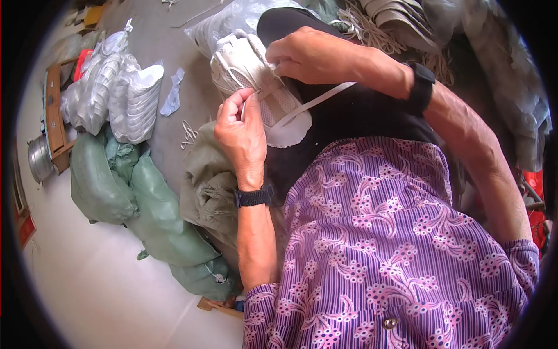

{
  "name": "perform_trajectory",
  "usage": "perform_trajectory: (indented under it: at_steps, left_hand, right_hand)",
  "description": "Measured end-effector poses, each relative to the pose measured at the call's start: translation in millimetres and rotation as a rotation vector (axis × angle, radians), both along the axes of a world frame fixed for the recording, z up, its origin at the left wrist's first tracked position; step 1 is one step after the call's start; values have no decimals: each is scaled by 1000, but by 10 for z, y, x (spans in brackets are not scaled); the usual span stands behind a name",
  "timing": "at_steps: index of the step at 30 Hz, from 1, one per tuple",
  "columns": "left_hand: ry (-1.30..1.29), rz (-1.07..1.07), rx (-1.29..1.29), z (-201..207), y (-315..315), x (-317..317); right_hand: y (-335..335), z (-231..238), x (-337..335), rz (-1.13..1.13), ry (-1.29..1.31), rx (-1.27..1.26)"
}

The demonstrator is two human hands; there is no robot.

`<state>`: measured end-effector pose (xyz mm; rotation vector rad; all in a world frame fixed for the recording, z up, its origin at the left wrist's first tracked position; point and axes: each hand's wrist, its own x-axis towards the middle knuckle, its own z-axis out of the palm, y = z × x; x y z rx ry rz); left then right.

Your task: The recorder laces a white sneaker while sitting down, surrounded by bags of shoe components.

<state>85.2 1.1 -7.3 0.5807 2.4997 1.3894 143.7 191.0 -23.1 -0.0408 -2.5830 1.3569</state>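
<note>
A white shoe upper (pixel 281 106) with mesh panels rests against my dark-trousered leg. Flat white shoelace (pixel 317 103) passes through its eyelets, and one length trails off to the right across my thigh. My left hand (pixel 242 129) is at the left side of the upper, thumb and forefinger pinched on a bit of the lace. Over the opposite edge bends my right hand (pixel 302 56), its fingers curled closed against the upper. What those fingers hold is hidden by the hand itself.
Plastic-wrapped stacks of white shoe parts (pixel 136 99) lie at the left, beside a wooden frame (pixel 55 110). Green sacks (pixel 160 209) bulge below them. Bundles of laces (pixel 369 29) and stacked pale pieces (pixel 401 20) sit at the far right. A metal tin (pixel 40 158) stands at the left rim.
</note>
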Motion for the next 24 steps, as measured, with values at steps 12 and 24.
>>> perform_trajectory:
  at_steps: [12,24]
  left_hand:
    - [-271,93,247,-7,-115,-156]
    - [-369,161,330,28,13,-28]
  right_hand:
    - [-66,144,-388,416,-22,-91]
    - [-66,232,-117,195,-133,-249]
